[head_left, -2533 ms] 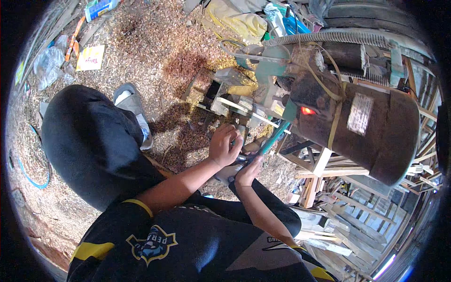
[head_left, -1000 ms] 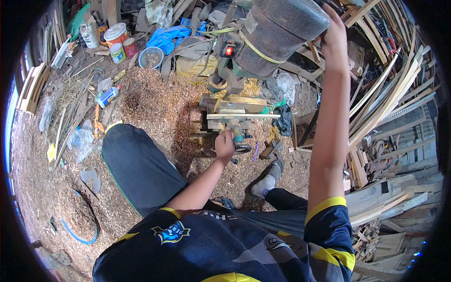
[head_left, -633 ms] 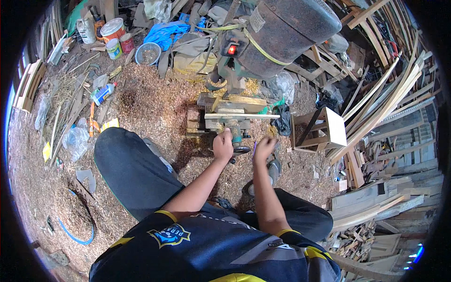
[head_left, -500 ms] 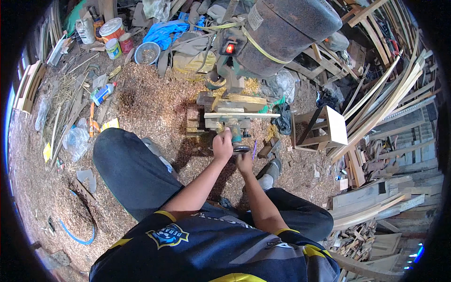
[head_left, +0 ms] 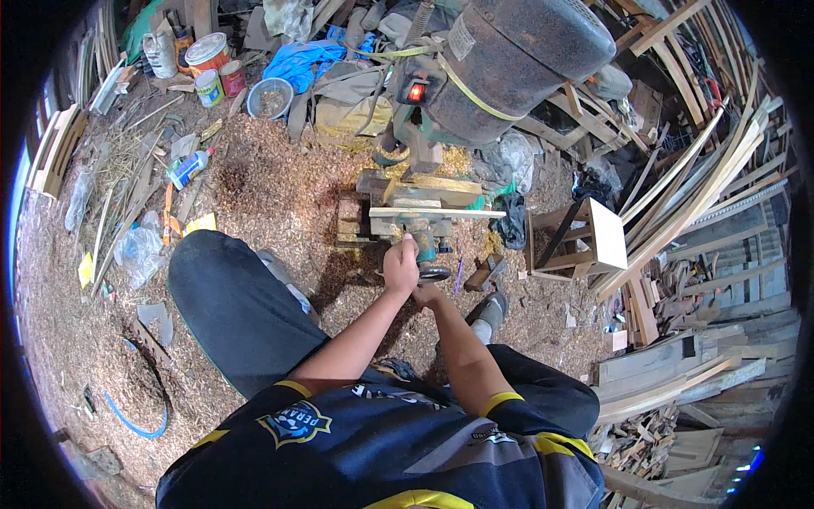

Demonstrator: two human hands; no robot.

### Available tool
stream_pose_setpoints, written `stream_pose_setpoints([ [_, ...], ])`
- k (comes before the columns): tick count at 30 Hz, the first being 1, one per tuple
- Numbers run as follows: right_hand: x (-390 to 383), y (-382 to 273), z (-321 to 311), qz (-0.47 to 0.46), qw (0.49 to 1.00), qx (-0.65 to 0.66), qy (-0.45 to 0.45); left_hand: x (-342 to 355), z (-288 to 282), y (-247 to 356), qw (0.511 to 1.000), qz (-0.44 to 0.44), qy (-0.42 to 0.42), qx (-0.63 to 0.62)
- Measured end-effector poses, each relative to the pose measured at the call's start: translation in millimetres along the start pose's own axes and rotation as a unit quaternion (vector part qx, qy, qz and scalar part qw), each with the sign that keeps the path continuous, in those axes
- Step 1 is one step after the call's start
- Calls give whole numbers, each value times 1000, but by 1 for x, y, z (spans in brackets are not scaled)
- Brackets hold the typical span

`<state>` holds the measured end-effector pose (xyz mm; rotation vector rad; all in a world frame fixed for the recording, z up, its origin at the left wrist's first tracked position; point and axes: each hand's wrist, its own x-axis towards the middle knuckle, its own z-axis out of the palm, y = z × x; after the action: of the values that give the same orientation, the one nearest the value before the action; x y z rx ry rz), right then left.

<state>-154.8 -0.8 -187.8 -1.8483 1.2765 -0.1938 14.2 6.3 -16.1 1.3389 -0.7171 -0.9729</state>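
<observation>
A pale wooden strip [head_left: 462,213] lies crosswise in the vise [head_left: 370,222] below a bench machine. My left hand [head_left: 401,265] is closed just below the strip, at the left of the vise's green screw housing [head_left: 424,247], thumb pointing up; its fingers hide what it grips. Under the housing sits a dark round handwheel [head_left: 434,275]. At its lower left edge my right hand [head_left: 428,296] is closed, with its fingertips partly hidden. Wood blocks [head_left: 437,190] stand behind the strip, beneath the machine's head.
A large dark motor [head_left: 521,72] overhangs at the far side, beside a glowing red switch [head_left: 416,92]. Wood shavings [head_left: 254,187] cover the floor. A wooden stool-like frame [head_left: 606,233] and long boards [head_left: 678,208] stand to the right; cans [head_left: 208,53] and a bucket [head_left: 270,98] at the far left.
My right hand has moved left and slightly down along the handwheel's near edge. My left hand stays at nearly the same place beside the housing.
</observation>
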Motion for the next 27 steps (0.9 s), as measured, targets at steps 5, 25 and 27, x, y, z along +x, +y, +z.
stream_pose_setpoints([
  [5,-6,35,-10,16,987,154,-39,-4,19,5,1000,13,-8,-4],
  [25,-56,-39,-36,65,906,-226,351,0,17,-2,999,39,21,25],
  [27,-49,-24,-67,74,830,-218,508,-2,23,1,999,35,12,-13],
])
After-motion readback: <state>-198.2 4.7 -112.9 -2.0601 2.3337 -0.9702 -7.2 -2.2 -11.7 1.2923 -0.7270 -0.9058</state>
